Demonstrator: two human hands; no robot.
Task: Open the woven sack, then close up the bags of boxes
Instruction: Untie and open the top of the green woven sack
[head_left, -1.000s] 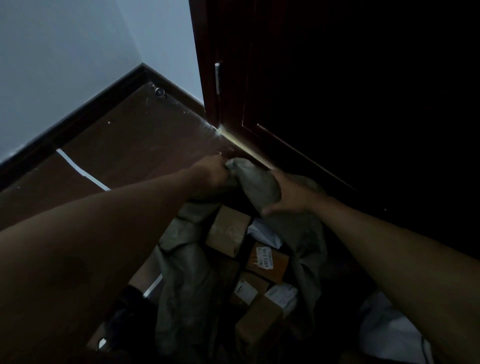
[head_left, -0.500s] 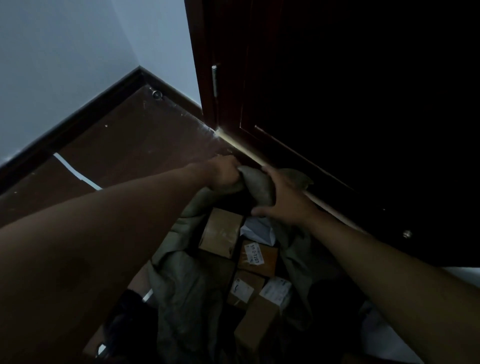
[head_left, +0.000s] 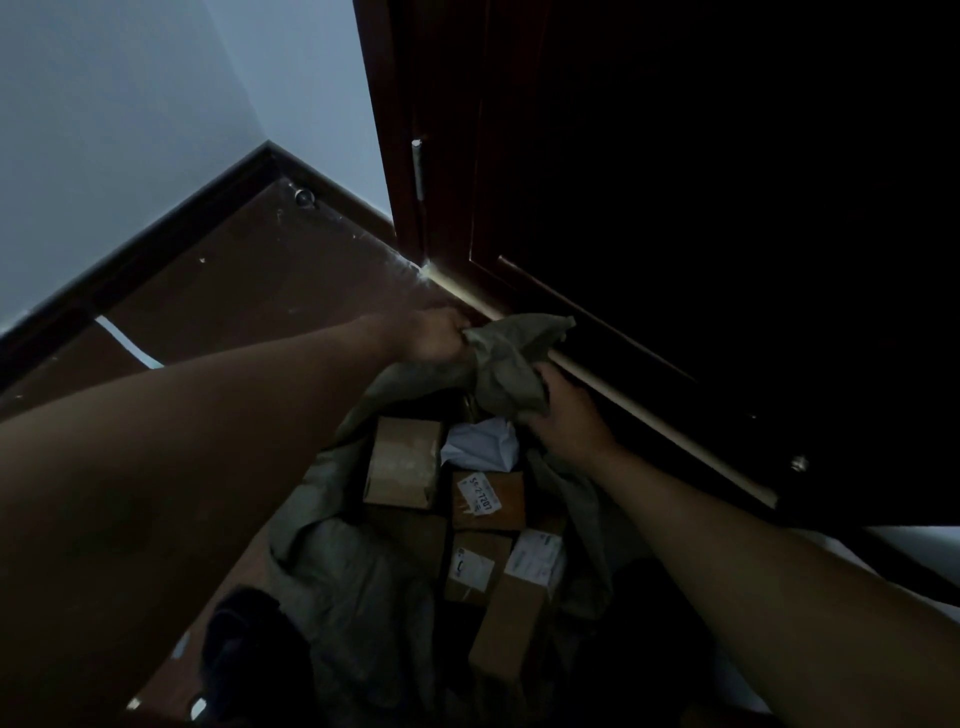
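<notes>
Looking like a room corner in a home or small stockroom, dimly lit. Pale plain walls (head_left: 119, 119) are meeting at a corner, w/ dark skirting (head_left: 171, 234) running along the base. Brown wooden floor (head_left: 249, 291) is showing scuffs and a small round doorstop (head_left: 304, 197) near the corner. A dark red-brown wooden door (head_left: 675, 208) w/ a metal hinge (head_left: 417, 169) is standing at right, light leaking under its bottom edge. A sack (head_left: 358, 587) full of labelled cardboard boxes (head_left: 405, 462) is sitting on the floor, hinting at parcel storage or sorting.
</notes>
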